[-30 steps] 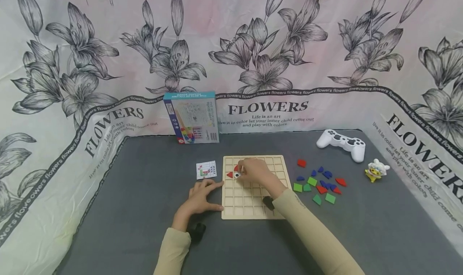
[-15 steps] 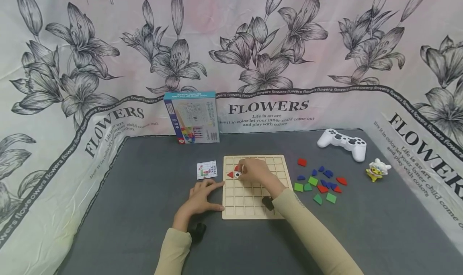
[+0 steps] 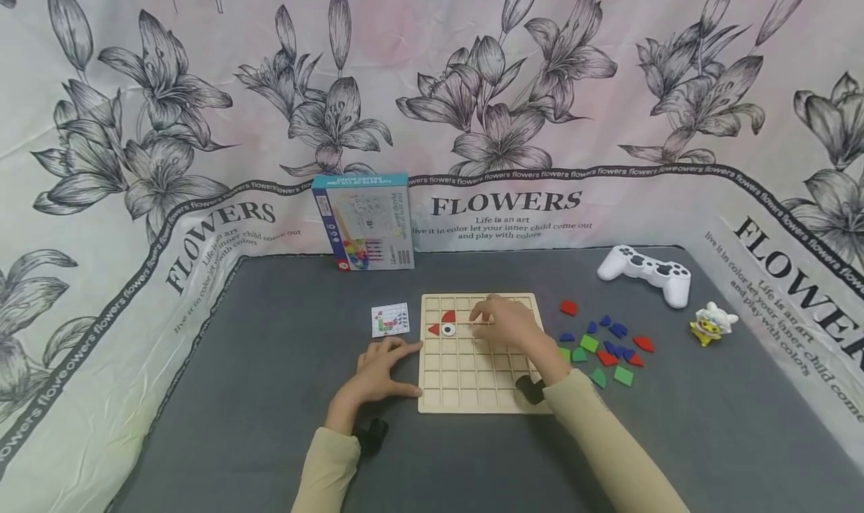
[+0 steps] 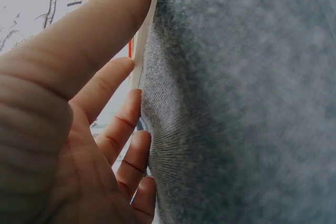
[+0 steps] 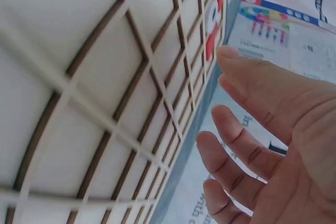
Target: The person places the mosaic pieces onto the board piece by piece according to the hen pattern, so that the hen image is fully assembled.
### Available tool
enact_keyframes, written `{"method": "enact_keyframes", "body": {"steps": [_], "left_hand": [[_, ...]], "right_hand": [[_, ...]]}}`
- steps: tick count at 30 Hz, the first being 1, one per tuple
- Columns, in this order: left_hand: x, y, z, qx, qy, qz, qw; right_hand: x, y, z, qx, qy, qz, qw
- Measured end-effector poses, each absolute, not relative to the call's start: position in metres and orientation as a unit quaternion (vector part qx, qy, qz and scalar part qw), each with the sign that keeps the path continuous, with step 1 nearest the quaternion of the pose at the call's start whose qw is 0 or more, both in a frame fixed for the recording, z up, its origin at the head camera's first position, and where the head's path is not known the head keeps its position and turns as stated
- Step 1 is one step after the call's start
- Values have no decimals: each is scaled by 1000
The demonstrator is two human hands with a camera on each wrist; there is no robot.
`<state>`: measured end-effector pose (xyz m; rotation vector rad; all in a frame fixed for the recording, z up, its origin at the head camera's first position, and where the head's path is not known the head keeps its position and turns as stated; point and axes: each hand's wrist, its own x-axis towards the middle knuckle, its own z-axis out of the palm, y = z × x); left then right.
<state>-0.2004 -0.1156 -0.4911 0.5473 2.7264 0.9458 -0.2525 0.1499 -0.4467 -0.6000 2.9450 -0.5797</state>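
A pale wooden grid board [image 3: 467, 385] lies on the grey table. In its upper left cells sit a red quarter-round piece [image 3: 448, 316], a red triangular piece [image 3: 433, 329] and a white piece with a black dot [image 3: 443, 333]. My left hand [image 3: 374, 374] touches the board's left edge with thumb and index finger, the other fingers spread loosely. Over the upper right of the board hovers my right hand [image 3: 508, 325], holding nothing. The right wrist view shows its fingers [image 5: 239, 127] loosely bent and apart from the grid.
Several red, blue and green pieces [image 3: 589, 343] lie scattered right of the board. A pattern card [image 3: 390, 320] lies to its upper left. Behind stands a box [image 3: 367, 228]. A white game controller [image 3: 644, 273] and a small figurine [image 3: 712, 324] are at the right.
My right hand has left the white dotted piece and moved right across the board, uncovering that piece and the red quarter-round. My left hand stays at the board's edge.
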Motion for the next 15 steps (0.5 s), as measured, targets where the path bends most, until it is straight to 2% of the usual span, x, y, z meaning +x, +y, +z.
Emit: {"method": "enact_keyframes", "body": {"steps": [15], "left_hand": [[-200, -115, -492, 186, 924, 318, 101]], "right_hand": [[-227, 207, -444, -177, 960, -213, 31]]}}
